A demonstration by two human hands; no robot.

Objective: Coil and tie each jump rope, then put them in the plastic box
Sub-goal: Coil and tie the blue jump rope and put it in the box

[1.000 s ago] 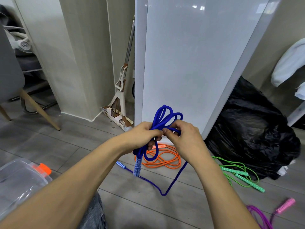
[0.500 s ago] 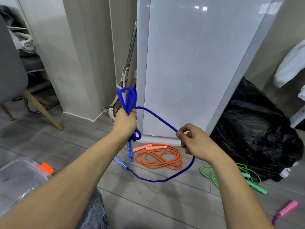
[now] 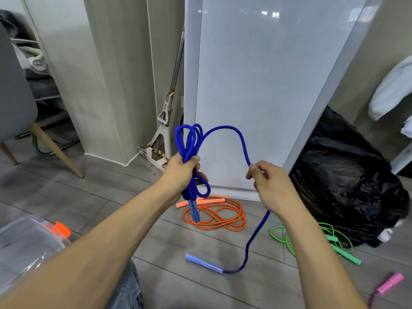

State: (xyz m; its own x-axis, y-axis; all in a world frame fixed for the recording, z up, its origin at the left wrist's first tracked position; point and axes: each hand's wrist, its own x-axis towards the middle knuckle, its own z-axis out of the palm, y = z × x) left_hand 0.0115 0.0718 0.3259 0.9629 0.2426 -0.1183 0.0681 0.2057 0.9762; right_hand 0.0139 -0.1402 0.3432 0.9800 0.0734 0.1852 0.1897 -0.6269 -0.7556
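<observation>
Dragged nearer over the floor, the loose handle (image 3: 204,263) of the blue rope (image 3: 223,126) trailed below the right hand (image 3: 267,181), whose thumb and forefinger pinched the free length. The left hand (image 3: 180,172) gripped the gathered loops in a fist. Tying was unfinished. The orange rope (image 3: 214,217), green rope (image 3: 312,237) and pink-handled rope (image 3: 389,284) lay on the floor; the plastic box (image 3: 26,241), half out of view, seemed to hold none.

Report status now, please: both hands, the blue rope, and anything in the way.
Left hand grips blue rope coil. Right hand pinches loose strand; far handle on floor. Orange rope lies on floor beyond, apart.
</observation>
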